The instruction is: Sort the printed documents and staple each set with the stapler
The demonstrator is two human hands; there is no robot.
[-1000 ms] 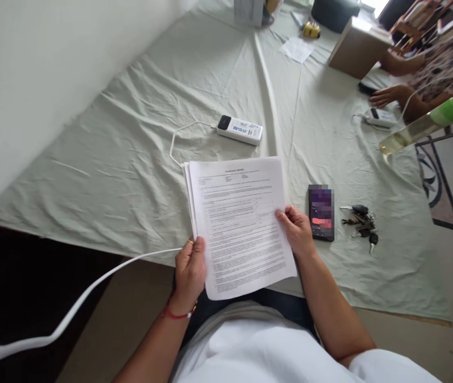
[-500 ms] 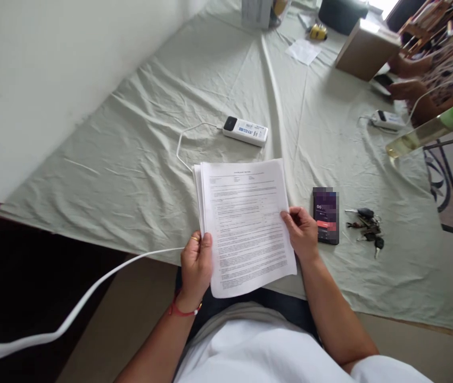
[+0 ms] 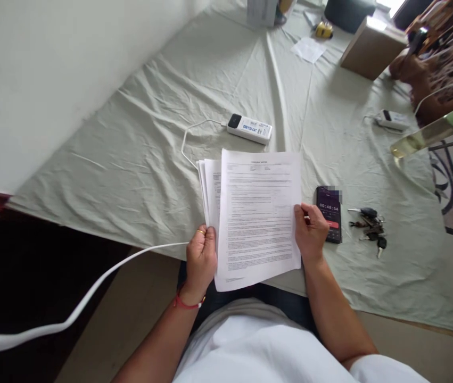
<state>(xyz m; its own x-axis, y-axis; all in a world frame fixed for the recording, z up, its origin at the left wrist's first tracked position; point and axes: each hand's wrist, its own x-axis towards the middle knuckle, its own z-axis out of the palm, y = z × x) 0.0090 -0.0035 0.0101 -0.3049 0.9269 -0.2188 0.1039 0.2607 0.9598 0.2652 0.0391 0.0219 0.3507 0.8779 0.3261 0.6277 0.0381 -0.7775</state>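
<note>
My left hand [image 3: 202, 255] is closed on the left edge of a stack of printed sheets [image 3: 212, 183], thumb on top. Between finger and thumb, my right hand [image 3: 311, 231] pinches the right edge of the top sheet [image 3: 260, 218], which is covered in small print. This sheet is shifted to the right, so the left strip of the pages beneath shows. The papers are held over the table's near edge. Just right of my right hand lies a phone [image 3: 329, 215] with a timer on its screen, and beside it a bunch of keys [image 3: 371, 226].
A white power bank [image 3: 249, 129] with a cable lies beyond the papers on the green tablecloth [image 3: 162, 143]. Farther back are a cardboard box [image 3: 372, 49], a yellow tape measure [image 3: 324, 30] and a loose paper [image 3: 308, 49]. Another person's arm [image 3: 420, 74] and a green-capped bottle [image 3: 429, 133] are at right.
My right hand has moved right with the top sheet, sliding it off the stack's left part. My left hand still holds the stack. The other person's hand at right has lifted a phone.
</note>
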